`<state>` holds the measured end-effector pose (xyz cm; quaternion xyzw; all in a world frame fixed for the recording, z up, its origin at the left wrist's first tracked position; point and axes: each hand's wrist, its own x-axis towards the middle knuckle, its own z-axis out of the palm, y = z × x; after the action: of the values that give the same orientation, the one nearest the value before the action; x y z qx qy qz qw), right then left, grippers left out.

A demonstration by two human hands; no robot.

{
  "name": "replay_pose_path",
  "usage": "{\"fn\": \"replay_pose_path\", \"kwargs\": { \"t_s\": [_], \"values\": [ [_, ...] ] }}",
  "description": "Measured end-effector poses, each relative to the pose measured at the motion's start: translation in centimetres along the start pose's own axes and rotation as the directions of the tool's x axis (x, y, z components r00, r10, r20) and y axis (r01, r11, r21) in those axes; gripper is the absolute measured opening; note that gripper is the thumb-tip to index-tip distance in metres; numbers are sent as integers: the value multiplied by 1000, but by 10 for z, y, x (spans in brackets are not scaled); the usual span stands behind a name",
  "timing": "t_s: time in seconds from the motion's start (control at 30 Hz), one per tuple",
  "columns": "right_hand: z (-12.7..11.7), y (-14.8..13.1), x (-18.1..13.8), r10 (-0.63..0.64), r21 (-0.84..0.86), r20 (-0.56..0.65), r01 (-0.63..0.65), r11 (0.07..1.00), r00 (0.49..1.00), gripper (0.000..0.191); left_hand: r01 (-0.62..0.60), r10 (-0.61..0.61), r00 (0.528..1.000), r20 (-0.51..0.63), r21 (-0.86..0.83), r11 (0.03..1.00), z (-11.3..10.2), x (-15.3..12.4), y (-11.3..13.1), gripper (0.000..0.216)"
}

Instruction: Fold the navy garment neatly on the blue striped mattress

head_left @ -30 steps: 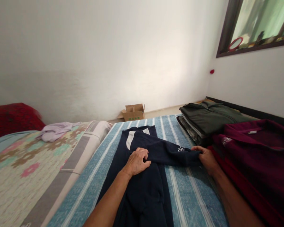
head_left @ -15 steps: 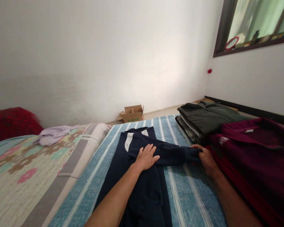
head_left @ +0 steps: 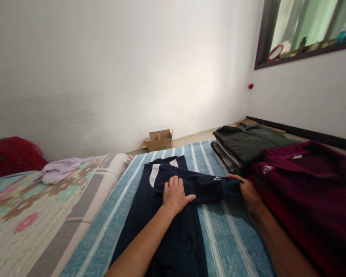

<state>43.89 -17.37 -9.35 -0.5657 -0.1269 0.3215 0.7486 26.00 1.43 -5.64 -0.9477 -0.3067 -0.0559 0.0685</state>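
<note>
A dark navy long-sleeved top (head_left: 173,238) with white shoulder patches lies on a blue-and-white striped bed cover (head_left: 103,227). One sleeve stretches across it to the right, with small white lettering near the cuff. My left hand (head_left: 174,195) rests flat on the upper part of that sleeve, fingers extended and thumb out. At the cuff, my right hand (head_left: 247,190) grips the sleeve end between thumb and fingers. Just right of that hand is a stack with a maroon collared garment (head_left: 311,181) on top.
A pile of folded clothes topped by a dark green jacket (head_left: 250,140) sits at the far right. Left is another bed with a floral cover (head_left: 31,207) and a lilac cloth (head_left: 60,170). An open cardboard box (head_left: 159,141) stands by the wall, and a window (head_left: 308,30) is upper right.
The camera view has shifted slightly. My left hand's fingers have drawn closer together on the sleeve, still lying flat. My right hand keeps hold of the cuff in much the same place.
</note>
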Motion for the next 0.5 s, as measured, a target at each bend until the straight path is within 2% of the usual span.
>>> {"fn": "replay_pose_path", "kwargs": {
  "t_s": [0.07, 0.13, 0.33, 0.5],
  "values": [
    [0, -1, -1, -10, 5, -1, 10, 1000, 1000, 53, 56, -56, 998, -29, 16, 998, 0, -6, 4, 66],
    [1, -2, -2, -12, 5, -5, 12, 1000, 1000, 53, 79, -79, 997, 12, 8, 997, 0, -8, 5, 64],
    [3, -5, -4, -10, 6, -28, 10, 1000, 1000, 50, 114, -108, 986, 128, -40, 993, 4, -1, -6, 78],
    [2, -4, -1, -8, 3, -50, 8, 1000, 999, 39, 127, -106, 969, 222, -82, 989, 6, 1, -16, 83]
  ]
}}
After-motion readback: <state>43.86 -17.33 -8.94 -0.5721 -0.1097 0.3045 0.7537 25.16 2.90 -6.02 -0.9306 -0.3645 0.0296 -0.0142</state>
